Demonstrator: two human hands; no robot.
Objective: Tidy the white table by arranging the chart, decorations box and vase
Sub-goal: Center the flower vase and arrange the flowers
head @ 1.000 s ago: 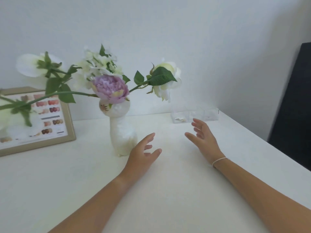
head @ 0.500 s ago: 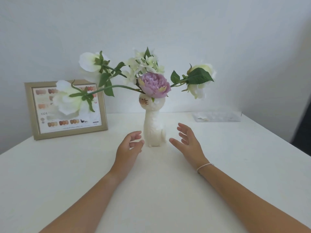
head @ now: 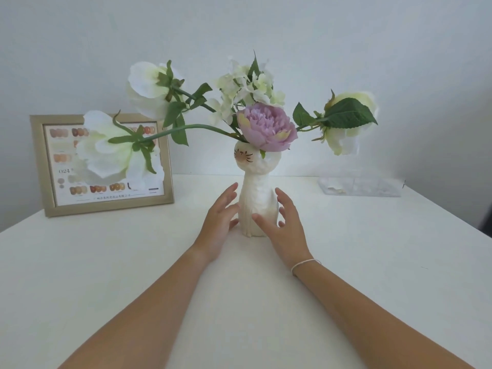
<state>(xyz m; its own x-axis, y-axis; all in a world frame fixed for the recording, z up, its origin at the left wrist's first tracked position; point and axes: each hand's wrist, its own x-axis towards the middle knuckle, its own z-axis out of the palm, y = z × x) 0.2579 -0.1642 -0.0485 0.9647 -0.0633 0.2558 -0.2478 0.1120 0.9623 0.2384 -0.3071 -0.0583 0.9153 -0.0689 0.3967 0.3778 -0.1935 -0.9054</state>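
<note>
A white cat-shaped vase (head: pixel 256 201) stands upright at the middle of the white table (head: pixel 106 262), holding white flowers and one purple peony (head: pixel 266 127). My left hand (head: pixel 219 221) is at the vase's left side and my right hand (head: pixel 282 222) at its right, both with fingers straight and spread, at or just off its base. The framed colour chart (head: pixel 103 166) leans against the wall at back left, partly hidden by a white bloom. The clear decorations box (head: pixel 360 186) lies at back right by the wall.
A white wall runs right behind the table. The table's right edge slants down at far right, with a dark shape beyond it. Long flower stems reach out wide to the left and right of the vase.
Both hands have moved forward and closed in on the two sides of the vase. The view has swung left, bringing the vase to the centre.
</note>
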